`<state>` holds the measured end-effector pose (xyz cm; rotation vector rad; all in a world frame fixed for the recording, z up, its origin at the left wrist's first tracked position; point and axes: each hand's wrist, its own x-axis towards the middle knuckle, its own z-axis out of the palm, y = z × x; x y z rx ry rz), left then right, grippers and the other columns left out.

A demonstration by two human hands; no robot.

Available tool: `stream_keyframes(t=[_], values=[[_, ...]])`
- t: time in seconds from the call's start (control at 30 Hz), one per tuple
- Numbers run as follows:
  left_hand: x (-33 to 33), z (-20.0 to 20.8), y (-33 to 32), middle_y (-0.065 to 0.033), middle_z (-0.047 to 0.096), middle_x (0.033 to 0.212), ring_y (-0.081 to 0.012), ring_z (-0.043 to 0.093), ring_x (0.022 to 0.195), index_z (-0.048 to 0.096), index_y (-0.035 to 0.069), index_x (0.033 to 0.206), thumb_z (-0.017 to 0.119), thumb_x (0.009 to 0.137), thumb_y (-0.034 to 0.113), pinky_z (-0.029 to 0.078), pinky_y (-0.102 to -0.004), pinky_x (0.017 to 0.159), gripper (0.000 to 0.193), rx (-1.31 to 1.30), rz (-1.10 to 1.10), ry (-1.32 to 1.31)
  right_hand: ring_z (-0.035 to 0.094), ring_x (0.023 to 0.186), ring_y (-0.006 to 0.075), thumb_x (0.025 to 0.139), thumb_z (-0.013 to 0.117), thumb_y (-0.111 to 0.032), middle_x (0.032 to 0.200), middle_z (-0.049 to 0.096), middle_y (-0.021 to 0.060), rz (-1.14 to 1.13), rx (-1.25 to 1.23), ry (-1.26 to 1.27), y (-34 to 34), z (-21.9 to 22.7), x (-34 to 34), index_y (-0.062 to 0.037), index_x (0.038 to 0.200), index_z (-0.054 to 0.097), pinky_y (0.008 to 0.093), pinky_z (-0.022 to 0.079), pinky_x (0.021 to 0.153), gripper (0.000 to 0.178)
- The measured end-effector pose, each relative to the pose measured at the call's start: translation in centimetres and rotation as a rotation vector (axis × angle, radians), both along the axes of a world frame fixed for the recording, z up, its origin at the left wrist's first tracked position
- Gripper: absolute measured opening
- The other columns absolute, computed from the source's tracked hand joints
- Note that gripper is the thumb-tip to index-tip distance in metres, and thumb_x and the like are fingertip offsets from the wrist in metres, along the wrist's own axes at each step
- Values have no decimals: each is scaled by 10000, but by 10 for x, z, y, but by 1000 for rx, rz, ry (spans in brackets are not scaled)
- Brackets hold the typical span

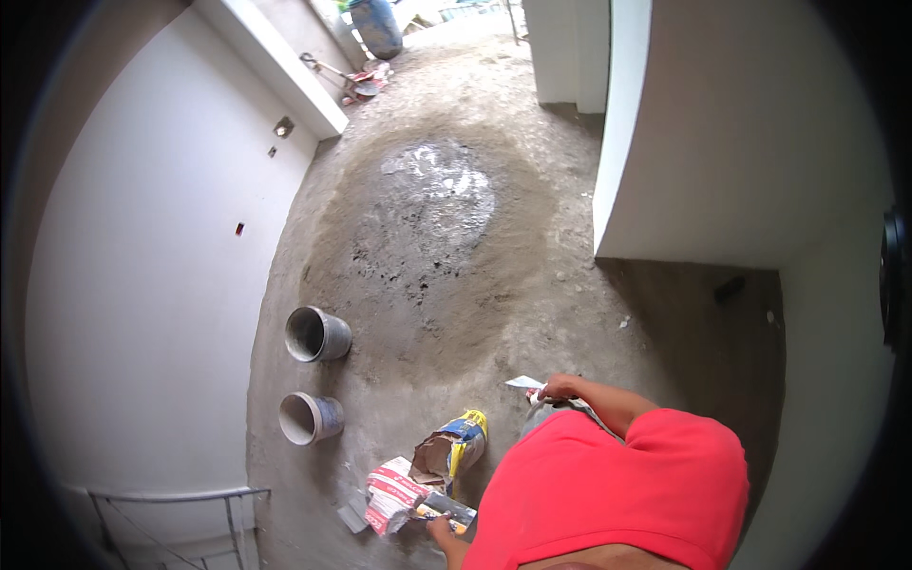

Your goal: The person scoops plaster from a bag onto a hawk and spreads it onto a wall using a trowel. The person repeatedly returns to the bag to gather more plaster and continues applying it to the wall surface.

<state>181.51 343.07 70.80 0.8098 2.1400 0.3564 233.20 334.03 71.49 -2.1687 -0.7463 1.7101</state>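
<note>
My right hand is closed at the front of my body. From it a pale, flat blade, apparently a trowel, points left over the floor. Low in the picture, my left hand has its fingers curled beside a crumpled red and white paper sack. What those fingers grip is too small to make out. Just beyond lies a torn-open blue and yellow paper sack, its brown mouth facing left. A grey flat piece shows beside the red and white sack.
Two buckets, a dark-mouthed one and a paler one, lie left of me. Ahead spreads a wet grey mortar patch. A shovel and blue barrel are far off. A metal frame stands lower left; white walls flank me.
</note>
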Motion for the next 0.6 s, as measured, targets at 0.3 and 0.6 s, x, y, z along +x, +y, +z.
stream_keyframes(t=[0.3, 0.6], values=[[4, 19, 59, -187, 542, 1079, -283, 543, 921, 435, -104, 1162, 648, 627, -33, 471, -394, 779, 580, 101, -56, 45, 501, 504, 151, 671, 708, -274, 609, 577, 82, -473, -18, 54, -9, -62, 22, 32, 717, 636, 308, 415, 473, 318], [16, 1, 19, -85, 581, 886, -190, 563, 733, 531, -11, 1019, 653, 708, 39, 466, -339, 640, 337, 467, 423, -413, 445, 388, 189, 779, 585, -259, 495, 478, 72, -159, -294, -133, -29, -49, 28, -12, 734, 604, 360, 323, 366, 251]])
